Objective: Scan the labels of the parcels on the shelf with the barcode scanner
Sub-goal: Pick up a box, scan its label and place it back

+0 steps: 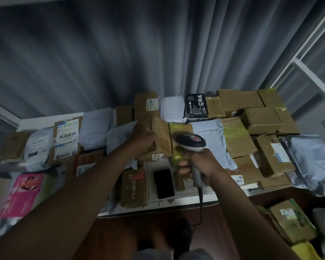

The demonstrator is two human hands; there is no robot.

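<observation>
A white shelf (176,202) carries several parcels: cardboard boxes and grey poly bags. My left hand (143,138) grips a taped brown cardboard parcel (160,136) near the middle and holds it tilted above the others; a small white label (157,157) shows at its lower edge. My right hand (199,163) grips the handle of a grey and white barcode scanner (190,143). The scanner's head sits just right of the held parcel, over a box with yellow-green tape (178,128). Its cable (201,205) hangs down past the shelf's front edge.
A box with a large barcode label (67,136) lies at the left, a pink package (22,194) at the lower left. A black printed box (196,106) stands at the back. Stacked brown boxes (259,119) and a silver bag (308,160) fill the right. Grey curtain (120,53) hangs behind.
</observation>
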